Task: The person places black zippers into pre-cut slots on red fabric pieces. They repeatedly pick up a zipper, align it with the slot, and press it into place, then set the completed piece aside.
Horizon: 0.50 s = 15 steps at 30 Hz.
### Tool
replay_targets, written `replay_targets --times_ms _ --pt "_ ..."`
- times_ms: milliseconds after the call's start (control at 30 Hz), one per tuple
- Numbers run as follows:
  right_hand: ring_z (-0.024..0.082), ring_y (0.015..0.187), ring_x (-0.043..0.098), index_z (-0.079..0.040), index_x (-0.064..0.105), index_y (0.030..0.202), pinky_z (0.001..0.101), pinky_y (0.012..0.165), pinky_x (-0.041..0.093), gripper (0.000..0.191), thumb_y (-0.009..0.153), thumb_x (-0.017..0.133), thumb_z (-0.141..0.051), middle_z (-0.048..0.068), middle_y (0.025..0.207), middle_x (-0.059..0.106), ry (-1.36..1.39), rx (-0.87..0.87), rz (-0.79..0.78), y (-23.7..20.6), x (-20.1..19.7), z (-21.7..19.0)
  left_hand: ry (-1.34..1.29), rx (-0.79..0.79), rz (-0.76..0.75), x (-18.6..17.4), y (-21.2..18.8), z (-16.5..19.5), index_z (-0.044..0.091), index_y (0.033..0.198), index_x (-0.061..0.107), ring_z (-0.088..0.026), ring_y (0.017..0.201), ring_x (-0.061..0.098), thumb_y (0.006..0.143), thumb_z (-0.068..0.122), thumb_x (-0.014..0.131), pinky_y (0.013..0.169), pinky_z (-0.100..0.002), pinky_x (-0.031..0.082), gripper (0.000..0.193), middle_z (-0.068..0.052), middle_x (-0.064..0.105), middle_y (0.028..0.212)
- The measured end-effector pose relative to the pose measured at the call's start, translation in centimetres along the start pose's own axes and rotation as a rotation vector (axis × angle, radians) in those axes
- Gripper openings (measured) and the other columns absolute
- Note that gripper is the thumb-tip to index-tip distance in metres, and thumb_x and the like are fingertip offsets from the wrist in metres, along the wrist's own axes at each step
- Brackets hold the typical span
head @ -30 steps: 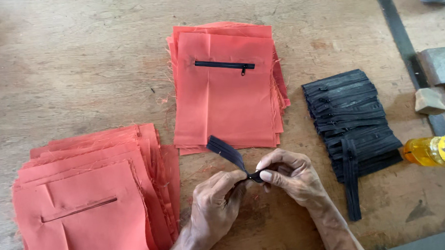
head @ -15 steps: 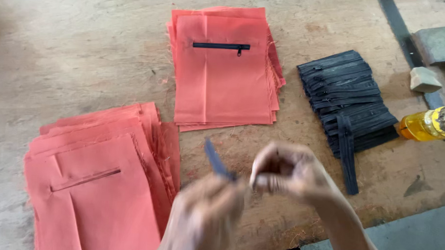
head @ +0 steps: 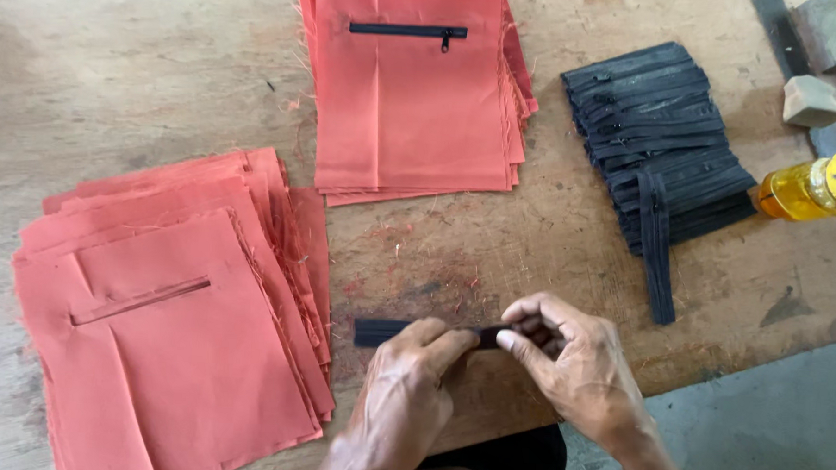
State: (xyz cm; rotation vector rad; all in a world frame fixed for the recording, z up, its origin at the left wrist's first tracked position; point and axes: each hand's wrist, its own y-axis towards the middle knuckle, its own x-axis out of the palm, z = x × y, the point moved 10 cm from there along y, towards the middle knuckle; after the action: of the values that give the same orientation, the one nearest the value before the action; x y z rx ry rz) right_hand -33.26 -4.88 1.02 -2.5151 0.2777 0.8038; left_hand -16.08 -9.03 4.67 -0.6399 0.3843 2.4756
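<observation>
Holding: we have a short black zipper stretched level between both hands, low over the near edge of the wooden table.
Left hand: closed in a pinch on the zipper's middle, thumb and forefinger on top of the tape; the free end sticks out to the left.
Right hand: curled tight around the zipper's right end; we cannot see whether the slider sits under the fingers.
Feel, as we judge it: light, limp tape with a firmer toothed spine; it would droop if held at one end only, so a grip at two spots along the tape keeps it straight.
Slip: woven tape looks easy to grip, not slick.
Left of hands: a fanned stack of red fabric pieces, the top one with an open slit.
Far side: a neater red stack, its top piece already fitted with a black zipper.
Right: a heap of black zippers, one hanging down toward us.
Far right: a yellow bottle on its side, a pale block above it.
</observation>
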Motion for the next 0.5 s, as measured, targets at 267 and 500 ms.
replay_targets --times_ms 267,500 --pt "0.009 0.066 0.071 -0.009 0.074 0.101 0.0243 0.057 0.058 0.024 0.079 0.082 -0.015 0.001 0.08 0.078 -0.067 -0.099 0.157 -0.5 -1.2 -1.5 0.158 -0.003 0.072 -0.2 1.2 0.7 0.004 0.099 0.077 -0.03 0.093 0.06 0.079 0.007 0.079 0.079 -0.042 0.048 0.021 -0.011 0.064 0.096" --pt "0.008 0.067 0.068 -0.01 0.074 0.106 0.0234 0.057 0.059 0.031 0.077 0.084 -0.016 0.001 0.083 0.077 -0.039 -0.052 0.156 0.0 -1.3 -0.4 0.152 0.039 0.118 -1.5 1.6 1.1 0.007 0.095 0.076 -0.028 0.098 0.059 0.079 0.011 0.079 0.087 -0.041 0.045 0.016 -0.007 0.066 0.101"
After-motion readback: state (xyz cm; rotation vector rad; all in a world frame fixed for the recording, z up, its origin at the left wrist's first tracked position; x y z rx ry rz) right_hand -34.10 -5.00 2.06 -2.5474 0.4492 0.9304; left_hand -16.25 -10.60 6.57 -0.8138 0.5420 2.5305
